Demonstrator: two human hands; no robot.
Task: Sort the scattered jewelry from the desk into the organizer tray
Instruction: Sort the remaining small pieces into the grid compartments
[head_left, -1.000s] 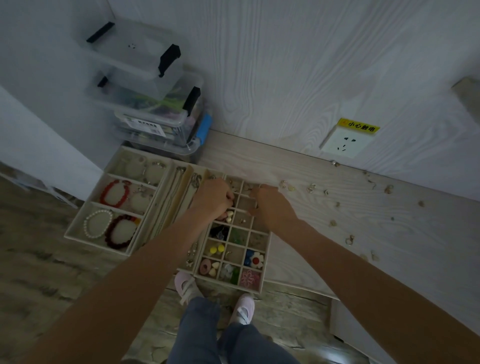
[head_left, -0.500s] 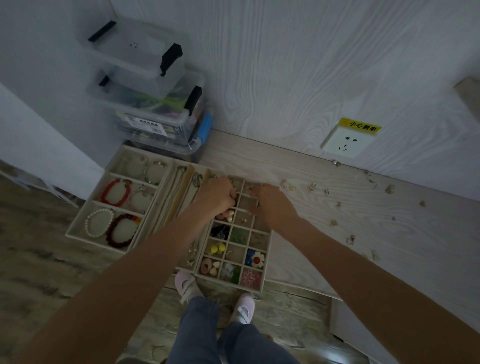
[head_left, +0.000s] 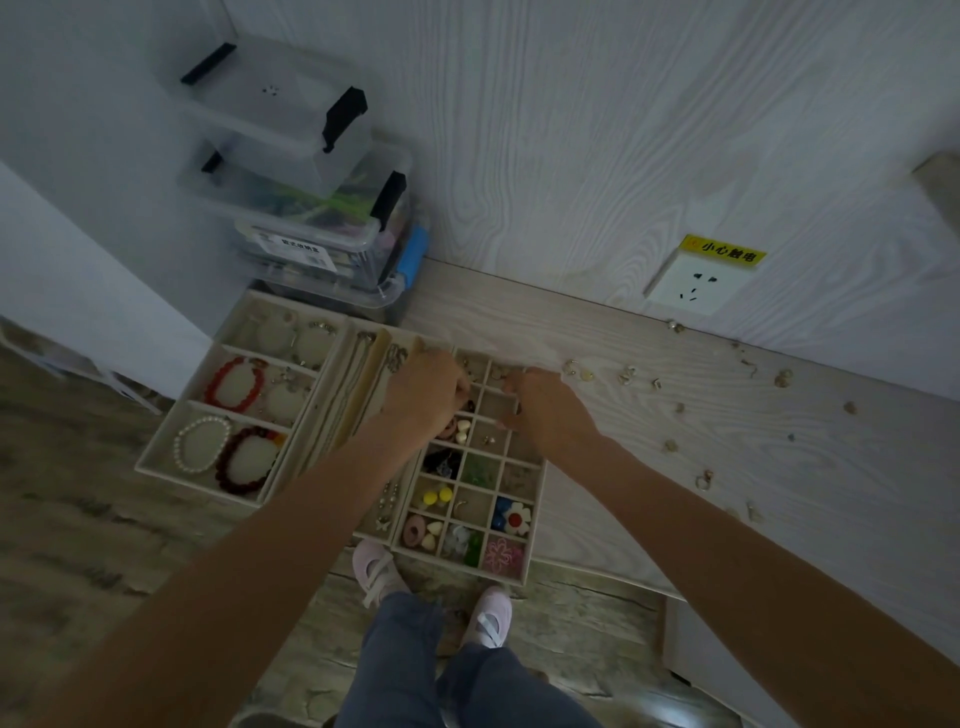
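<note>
The scattered jewelry (head_left: 628, 375) lies strewn across the pale desk (head_left: 597, 338), a loose trail of small rings and earrings running away to the right along the wall, and the nearest pieces sit just beside our right hand (head_left: 545, 408), on its far right side. That is the relation we judge the next pick to turn on: the loose pieces lie to the right of the organizer tray (head_left: 535, 519), so our right hand is plainly the nearer one, while our left hand (head_left: 426, 395) hovers over the tray's upper grid cells, well apart from them. Both hands have fingers curled down into those top compartments; whether either is pinching a piece we cannot tell, it is too dim and too small to see. Beside the grid tray sits a bracelet tray (head_left: 171, 431) with red, dark and pearl bracelets. On the wall above the jewelry trail, a yellow label (head_left: 724, 250) over the white socket (head_left: 696, 286) reads 小心触电. The stacked clear storage boxes (head_left: 311, 218) carry a white sticker whose print we cannot read.
</note>
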